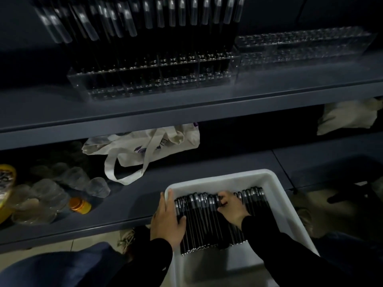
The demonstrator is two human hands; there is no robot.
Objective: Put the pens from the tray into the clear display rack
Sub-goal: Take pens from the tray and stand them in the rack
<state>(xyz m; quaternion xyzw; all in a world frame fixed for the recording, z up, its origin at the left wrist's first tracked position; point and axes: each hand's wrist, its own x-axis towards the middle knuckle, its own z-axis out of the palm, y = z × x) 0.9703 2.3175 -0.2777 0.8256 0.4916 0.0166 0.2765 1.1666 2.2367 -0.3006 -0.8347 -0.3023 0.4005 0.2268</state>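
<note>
- White rectangular plastic tray sat on the lower shelf's front edge, black pens lying side by side inside.
- Left hand gripped the tray's left rim, fingers extended, thumb on the pens.
- Right hand had fingers curled round pens mid-row.
- Clear acrylic display rack stood on the upper shelf, part-filled.

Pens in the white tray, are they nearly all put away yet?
Not yet. Many pens already stand in the clear rack on the upper shelf. The right hand is picking among the pens while the left hand holds the white tray. A full row remains there.
</note>
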